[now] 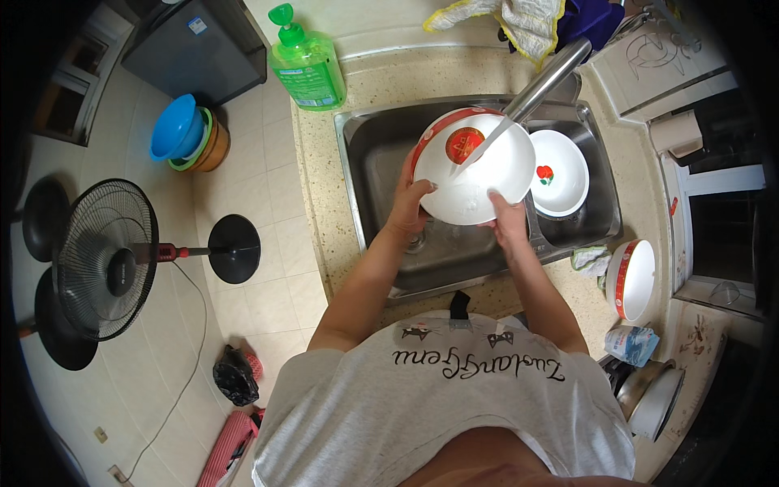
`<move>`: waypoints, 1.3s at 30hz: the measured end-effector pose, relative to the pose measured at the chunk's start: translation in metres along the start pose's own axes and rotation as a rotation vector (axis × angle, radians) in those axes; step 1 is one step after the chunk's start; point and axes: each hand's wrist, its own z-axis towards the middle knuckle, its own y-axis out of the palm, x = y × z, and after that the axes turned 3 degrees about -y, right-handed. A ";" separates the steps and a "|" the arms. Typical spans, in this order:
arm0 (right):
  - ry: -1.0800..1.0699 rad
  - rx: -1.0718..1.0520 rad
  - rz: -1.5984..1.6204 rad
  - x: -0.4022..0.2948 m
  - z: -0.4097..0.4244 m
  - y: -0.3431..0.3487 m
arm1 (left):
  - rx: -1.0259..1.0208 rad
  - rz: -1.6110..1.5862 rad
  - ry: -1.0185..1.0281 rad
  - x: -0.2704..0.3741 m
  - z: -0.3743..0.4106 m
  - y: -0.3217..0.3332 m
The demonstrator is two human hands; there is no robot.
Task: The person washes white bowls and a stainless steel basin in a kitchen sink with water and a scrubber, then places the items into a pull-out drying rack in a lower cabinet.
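Note:
A large white bowl with a red patterned rim and a red round emblem (444, 198) is tilted above the left basin of the stainless steel sink (371, 182). My left hand (411, 204) grips its left side, thumb on the inner surface. On the near right edge, my right hand (508, 216) holds it, thumb inside too. Water runs from the metal faucet (548, 82) into this bowl. A smaller white bowl with a red and green print (563, 189) sits in the right basin. The fingers beneath the large bowl are mostly hidden.
A green pump bottle (310, 73) stands at the counter's far left corner. Right of the sink are a folded cloth (590, 260), another red-rimmed white bowl (639, 280) and a blue-white packet (632, 345). Cloths (529, 24) hang behind the faucet. A pedestal fan (109, 262) stands at left.

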 end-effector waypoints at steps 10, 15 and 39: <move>0.091 0.281 -0.045 0.050 0.030 0.007 | 0.124 0.300 0.260 -0.009 -0.008 0.015; -0.448 0.340 -0.644 0.017 0.053 -0.018 | 0.161 0.322 0.208 -0.007 -0.016 0.013; -0.496 -0.595 -0.990 0.010 -0.017 0.072 | 0.225 0.103 -0.152 -0.013 -0.022 -0.003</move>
